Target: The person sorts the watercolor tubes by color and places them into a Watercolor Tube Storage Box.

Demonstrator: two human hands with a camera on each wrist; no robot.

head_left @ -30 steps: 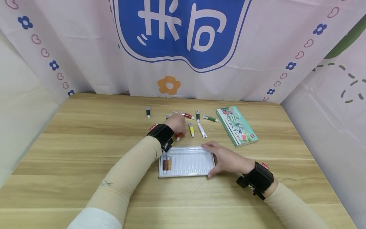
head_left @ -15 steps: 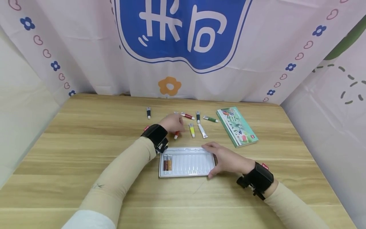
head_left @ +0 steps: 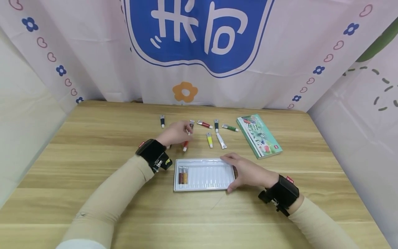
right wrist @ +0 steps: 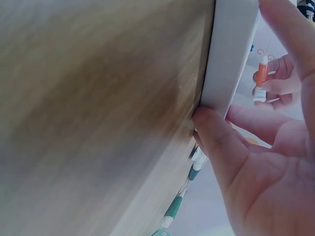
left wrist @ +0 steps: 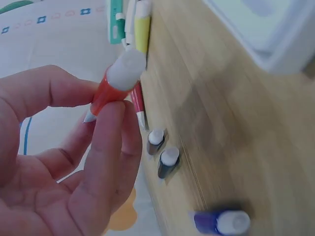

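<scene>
My left hand [head_left: 175, 134] pinches an orange-red paint tube [left wrist: 104, 94] between thumb and fingertips, its white cap pointing away from the palm. In the head view this hand is beyond the tray's left end. A white plastic tray [head_left: 203, 189] with narrow slots lies on the table. At its left end sit a brown paint tube [head_left: 181, 177] and an ochre paint tube [head_left: 185, 177]. My right hand [head_left: 248, 173] grips the tray's right end, thumb on the near edge and fingers at the far corner. The left hand partly hides a tube or tubes behind it.
Beyond the tray lie loose tubes: yellow [head_left: 209, 141], white [head_left: 221, 141], dark red [head_left: 205, 124], green [head_left: 230, 128] and several dark ones. A blue tube [left wrist: 216, 222] shows in the left wrist view. A green illustrated box [head_left: 259, 136] lies at right; a curtain [head_left: 149, 84] hangs behind.
My left hand has moved left, carrying the orange-red tube away from the yellow one. The right hand keeps its grip on the tray, which stays in place.
</scene>
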